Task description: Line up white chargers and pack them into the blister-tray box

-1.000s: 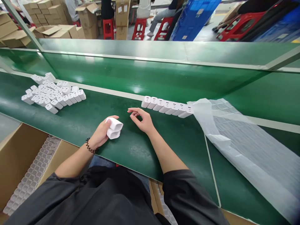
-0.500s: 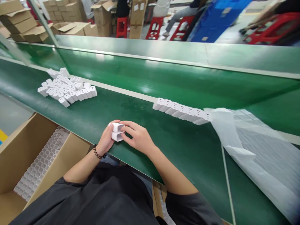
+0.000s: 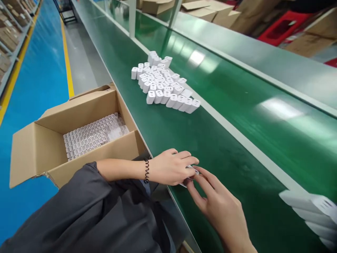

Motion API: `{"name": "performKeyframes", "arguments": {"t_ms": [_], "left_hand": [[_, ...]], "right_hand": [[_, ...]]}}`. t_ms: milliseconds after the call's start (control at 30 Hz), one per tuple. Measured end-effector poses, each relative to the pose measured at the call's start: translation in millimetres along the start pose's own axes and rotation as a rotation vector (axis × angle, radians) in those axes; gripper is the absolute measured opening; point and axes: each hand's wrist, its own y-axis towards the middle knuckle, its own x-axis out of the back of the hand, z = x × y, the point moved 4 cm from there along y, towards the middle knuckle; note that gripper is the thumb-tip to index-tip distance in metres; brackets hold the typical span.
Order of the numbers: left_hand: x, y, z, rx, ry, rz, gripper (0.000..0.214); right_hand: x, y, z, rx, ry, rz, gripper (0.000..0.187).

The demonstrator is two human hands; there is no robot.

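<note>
My left hand (image 3: pixel 171 169) lies palm down at the near edge of the green belt (image 3: pixel 226 140), fingers curled over white charger blocks (image 3: pixel 194 171) that are mostly hidden beneath it. My right hand (image 3: pixel 216 202) meets it from the right, fingertips pinching the same blocks. A pile of several white charger blocks (image 3: pixel 164 82) sits farther up the belt. Blurred blocks of a row (image 3: pixel 313 211) show at the right edge.
An open cardboard box (image 3: pixel 76 140) with a clear cell tray (image 3: pixel 94 135) inside stands left of the belt beside me. A blue floor with a yellow line runs along the left. More cartons and a red stool lie beyond the belt's far side.
My view has swung left toward the box. Both hands have stayed closed together on the white blocks and now sit at the belt's near edge, left hand turned palm down over them.
</note>
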Motion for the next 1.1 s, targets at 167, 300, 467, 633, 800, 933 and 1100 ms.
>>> {"name": "performKeyframes", "arguments": {"t_ms": [167, 300, 467, 633, 800, 933, 1100], "left_hand": [[41.3, -52, 89, 0.203, -0.073, -0.121, 0.014], [51.9, -138, 205, 0.871, 0.028, -0.074, 0.014], [-0.5, -230, 290, 1.243, 0.078, 0.152, 0.014], [-80.6, -270, 307, 1.338, 0.021, 0.428, 0.033], [-128.4, -268, 314, 1.290, 0.025, 0.546, 0.034], [-135.2, -252, 336, 1.296, 0.127, 0.511, 0.036], [-135.2, -221, 368, 1.353, 0.255, 0.410, 0.040]], "right_hand": [[-23, 36, 1, -0.118, 0.243, -0.037, 0.032], [-60, 30, -21, -0.222, 0.237, -0.024, 0.033], [-98, 6, -43, -0.203, 0.185, 0.027, 0.032], [-100, 4, -43, -0.203, 0.161, 0.021, 0.028], [-97, 8, -41, -0.212, 0.114, 0.019, 0.024], [-96, 9, -41, -0.226, 0.103, 0.026, 0.023], [-96, 10, -40, -0.264, 0.105, 0.033, 0.023]]}}
